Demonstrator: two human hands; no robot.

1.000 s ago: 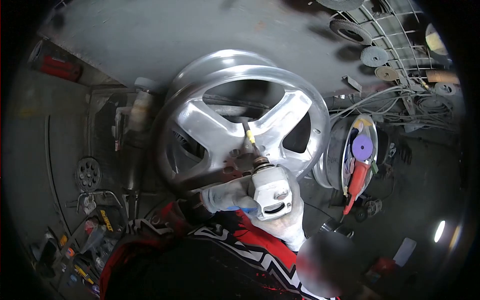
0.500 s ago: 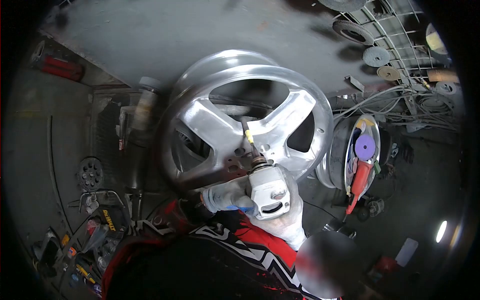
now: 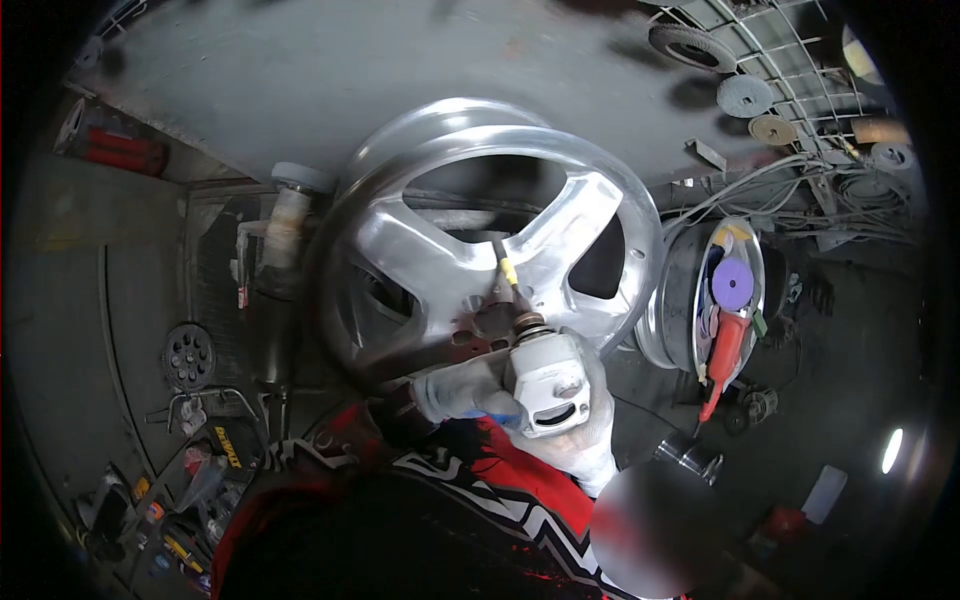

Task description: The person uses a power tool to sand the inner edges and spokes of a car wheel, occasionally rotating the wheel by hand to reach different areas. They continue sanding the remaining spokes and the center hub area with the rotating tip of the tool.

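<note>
Both my hands, in pale work gloves, grip a white straight die grinder point(image 3: 550, 378). My left hand point(image 3: 465, 390) closes round its left side near the front. My right hand point(image 3: 590, 435) wraps the body from the right and below. From the grinder's chuck runs a thin shaft with a yellow-banded bit point(image 3: 508, 268), whose dark tip lies at the inner corner between two spokes. The shiny bare-metal car wheel rim point(image 3: 590, 205) stands tilted in front of me; its lower-left spokes are in shadow.
To the right, a second wheel rim point(image 3: 680, 300) holds a red angle grinder point(image 3: 722, 365) and a purple disc point(image 3: 732, 285). Abrasive discs hang on a wire rack point(image 3: 800, 80), with coiled cables point(image 3: 865, 210) below. Tools and bags point(image 3: 195, 480) crowd the lower left.
The grinder and both hands have shifted slightly right across the rim, the bit's tip staying by the inner spoke corner. The camera view has also moved a little.
</note>
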